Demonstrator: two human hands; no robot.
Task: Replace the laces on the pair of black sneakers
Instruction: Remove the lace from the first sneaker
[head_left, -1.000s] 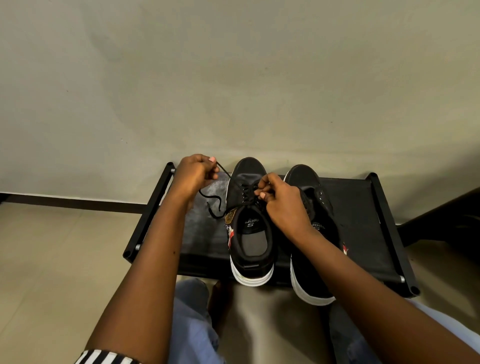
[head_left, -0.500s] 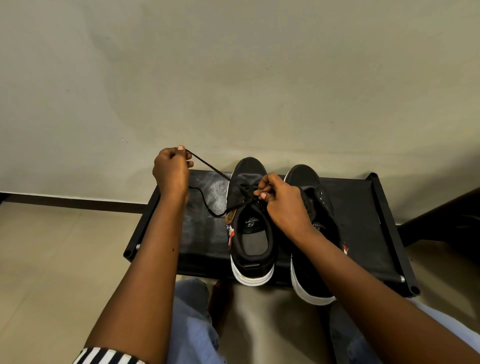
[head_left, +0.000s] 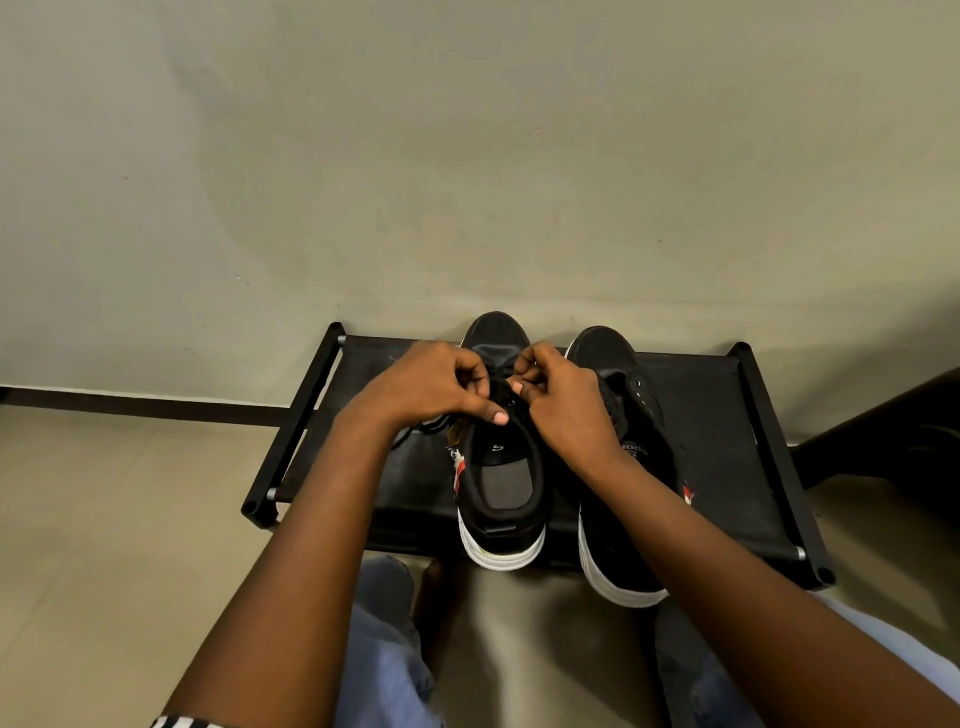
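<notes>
My two sneakers (head_left: 501, 467), matt black cloth with smooth white rubbery soles, sit on a rack (head_left: 727, 441) of matt black fabric, silvery metal tubes and black plastic corners; the floor (head_left: 104, 519) looks smooth.

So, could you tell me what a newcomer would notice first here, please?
Two bare hands meet over the lace holes of the left black white-soled sneaker: the left hand and right hand both pinch its thin black lace. Its twin, the right black sneaker, stands beside it on the low black fabric rack.
</notes>
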